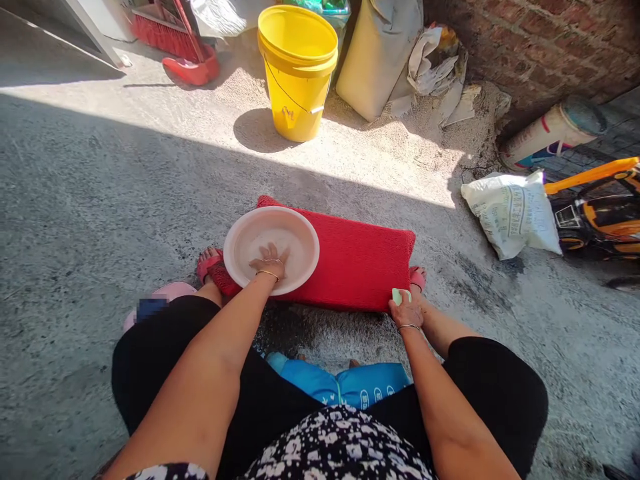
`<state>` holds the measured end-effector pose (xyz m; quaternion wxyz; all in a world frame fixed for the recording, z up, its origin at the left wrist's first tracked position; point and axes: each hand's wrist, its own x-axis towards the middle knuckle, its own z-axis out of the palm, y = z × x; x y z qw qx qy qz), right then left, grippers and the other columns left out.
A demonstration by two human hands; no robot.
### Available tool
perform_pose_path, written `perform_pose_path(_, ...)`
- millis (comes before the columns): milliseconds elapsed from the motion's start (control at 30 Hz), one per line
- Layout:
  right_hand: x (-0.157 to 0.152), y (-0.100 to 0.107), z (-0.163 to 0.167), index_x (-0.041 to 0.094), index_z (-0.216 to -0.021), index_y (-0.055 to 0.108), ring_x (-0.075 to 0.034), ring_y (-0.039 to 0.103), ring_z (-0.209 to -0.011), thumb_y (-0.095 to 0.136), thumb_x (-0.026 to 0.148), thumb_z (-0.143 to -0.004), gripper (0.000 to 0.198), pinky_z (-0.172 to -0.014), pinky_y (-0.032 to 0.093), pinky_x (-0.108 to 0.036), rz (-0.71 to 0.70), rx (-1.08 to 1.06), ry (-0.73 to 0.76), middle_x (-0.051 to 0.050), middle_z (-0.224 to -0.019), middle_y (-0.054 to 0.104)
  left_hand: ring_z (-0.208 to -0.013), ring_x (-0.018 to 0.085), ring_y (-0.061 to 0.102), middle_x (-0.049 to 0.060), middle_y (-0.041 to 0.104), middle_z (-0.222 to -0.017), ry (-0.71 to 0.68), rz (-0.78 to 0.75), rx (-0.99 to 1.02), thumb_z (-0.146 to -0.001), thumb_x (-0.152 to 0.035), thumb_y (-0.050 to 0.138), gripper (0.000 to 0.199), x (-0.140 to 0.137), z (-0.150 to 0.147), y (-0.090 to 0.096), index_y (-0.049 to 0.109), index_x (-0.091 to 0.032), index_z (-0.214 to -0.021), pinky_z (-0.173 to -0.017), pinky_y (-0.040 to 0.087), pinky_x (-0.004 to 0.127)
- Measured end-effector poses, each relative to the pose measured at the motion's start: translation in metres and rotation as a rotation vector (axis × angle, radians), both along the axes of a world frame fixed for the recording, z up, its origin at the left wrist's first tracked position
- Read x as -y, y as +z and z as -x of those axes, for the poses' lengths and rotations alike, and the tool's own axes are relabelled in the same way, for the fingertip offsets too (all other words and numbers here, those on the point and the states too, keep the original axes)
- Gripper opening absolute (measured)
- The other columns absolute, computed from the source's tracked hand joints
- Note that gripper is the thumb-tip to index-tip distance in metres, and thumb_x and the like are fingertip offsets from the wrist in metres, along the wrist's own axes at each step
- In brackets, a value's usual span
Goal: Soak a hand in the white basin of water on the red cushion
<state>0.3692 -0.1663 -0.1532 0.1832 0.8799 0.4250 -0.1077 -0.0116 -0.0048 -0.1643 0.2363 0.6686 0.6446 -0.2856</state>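
Note:
A pale pink basin [230, 257] stands on the left part of a red cloth-covered bench or board [363, 260]. Inside the basin, my left hand [271, 261] lies with its fingers spread, seemingly in shallow water, holding nothing. My right hand [407, 310] is at the near right corner of the red cover. Its fingers close on a pale green block [401, 295], which looks like a bar of soap; most of its underside is hidden. What lies beneath the red cover cannot be seen.
Beyond the bench stands a yellow bucket [297, 87]; a red dustpan [193, 67] and a large sack [377, 57] flank it. On the right lie a white printed bag [515, 213] and an orange-black machine [605, 213]. A blue package [340, 383] sits between my legs.

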Motion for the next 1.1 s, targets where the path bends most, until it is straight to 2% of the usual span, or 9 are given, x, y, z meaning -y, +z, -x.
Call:
perform_pose_path(67, -0.007, -0.001, 0.040, 0.027, -0.140, 0.049, -0.024, 0.056, -0.099, 0.050, 0.047, -0.091, 0.053, -0.080, 0.042, -0.033, -0.032, -0.057, 0.194, -0.013, -0.116, 0.053, -0.147, 0.047, 0.004, 0.011, -0.001, -0.165, 0.005, -0.004, 0.003, -0.077, -0.042, 0.066, 0.095, 0.000, 0.000, -0.003, 0.006, -0.047, -0.151, -0.094, 0.037, 0.075)
perform_pose_path(233, -0.019, -0.007, 0.172, 0.032, -0.136, 0.051, -0.023, 0.051, -0.099, 0.055, 0.046, -0.089, 0.049, -0.083, 0.039, -0.032, -0.029, -0.318, 0.742, -0.010, -0.117, 0.052, -0.147, 0.048, 0.003, 0.009, -0.002, -0.165, 0.016, -0.018, 0.005, -0.076, -0.041, 0.068, 0.097, 0.000, 0.001, -0.006, 0.005, -0.048, -0.151, -0.094, 0.037, 0.076)
perform_pose_path(333, -0.019, -0.010, 0.221, 0.031, -0.135, 0.049, -0.023, 0.049, -0.100, 0.056, 0.044, -0.088, 0.049, -0.083, 0.038, -0.033, 0.000, -0.405, 0.934, -0.011, -0.116, 0.053, -0.147, 0.047, 0.002, 0.009, -0.002, -0.165, 0.009, -0.009, -0.007, -0.078, -0.040, 0.066, 0.096, 0.000, 0.001, -0.004, 0.004, -0.047, -0.151, -0.095, 0.038, 0.075)
perform_pose_path(433, -0.017, -0.010, 0.216, 0.031, -0.136, 0.047, -0.023, 0.048, -0.103, 0.057, 0.041, -0.088, 0.050, -0.086, 0.037, -0.034, 0.033, -0.403, 0.983, -0.012, -0.122, 0.051, -0.147, 0.047, 0.003, 0.010, -0.003, -0.165, 0.000, -0.005, -0.019, -0.078, -0.042, 0.066, 0.098, 0.000, 0.002, -0.006, 0.001, -0.047, -0.151, -0.094, 0.038, 0.074)
perform_pose_path(533, -0.007, -0.007, 0.162, 0.034, -0.137, 0.046, -0.024, 0.049, -0.106, 0.060, 0.041, -0.087, 0.052, -0.087, 0.037, -0.034, 0.096, -0.316, 0.902, -0.011, -0.127, 0.050, -0.147, 0.048, 0.003, 0.010, -0.004, -0.165, -0.001, -0.023, -0.018, -0.077, -0.044, 0.067, 0.099, 0.000, 0.002, -0.009, 0.000, -0.049, -0.150, -0.093, 0.039, 0.074)
perform_pose_path(700, 0.023, 0.013, 0.047, 0.031, -0.136, 0.048, -0.025, 0.055, -0.104, 0.060, 0.038, -0.087, 0.051, -0.082, 0.039, -0.034, 0.281, -0.075, 0.548, -0.012, -0.121, 0.052, -0.147, 0.048, 0.002, 0.009, -0.003, -0.165, 0.019, -0.018, 0.003, -0.076, -0.041, 0.068, 0.099, 0.000, 0.001, -0.009, 0.002, -0.049, -0.150, -0.094, 0.038, 0.075)
perform_pose_path(800, 0.026, 0.024, 0.019, 0.029, -0.133, 0.050, -0.027, 0.058, -0.102, 0.058, 0.040, -0.088, 0.048, -0.077, 0.041, -0.034, 0.344, 0.013, 0.341, -0.013, -0.118, 0.052, -0.147, 0.048, 0.003, 0.009, -0.003, -0.165, 0.026, -0.015, 0.014, -0.075, -0.041, 0.069, 0.101, 0.000, 0.001, -0.007, 0.003, -0.049, -0.150, -0.095, 0.038, 0.075)
perform_pose_path(900, 0.009, 0.029, 0.043, 0.029, -0.134, 0.050, -0.025, 0.059, -0.101, 0.058, 0.043, -0.087, 0.049, -0.077, 0.041, -0.033, 0.260, -0.027, 0.383, -0.012, -0.118, 0.052, -0.147, 0.047, 0.002, 0.008, -0.004, -0.165, 0.020, -0.019, 0.015, -0.074, -0.041, 0.070, 0.101, 0.000, 0.001, -0.007, 0.004, -0.048, -0.151, -0.095, 0.037, 0.075)
perform_pose_path(1100, -0.036, 0.021, 0.177, 0.032, -0.129, 0.051, -0.023, 0.054, -0.102, 0.061, 0.043, -0.085, 0.046, -0.082, 0.040, -0.032, 0.097, -0.281, 0.804, -0.009, -0.116, 0.054, -0.147, 0.047, 0.002, 0.009, -0.004, -0.165, 0.005, -0.005, -0.006, -0.076, -0.041, 0.067, 0.098, 0.000, 0.002, -0.007, 0.002, -0.048, -0.151, -0.094, 0.038, 0.074)
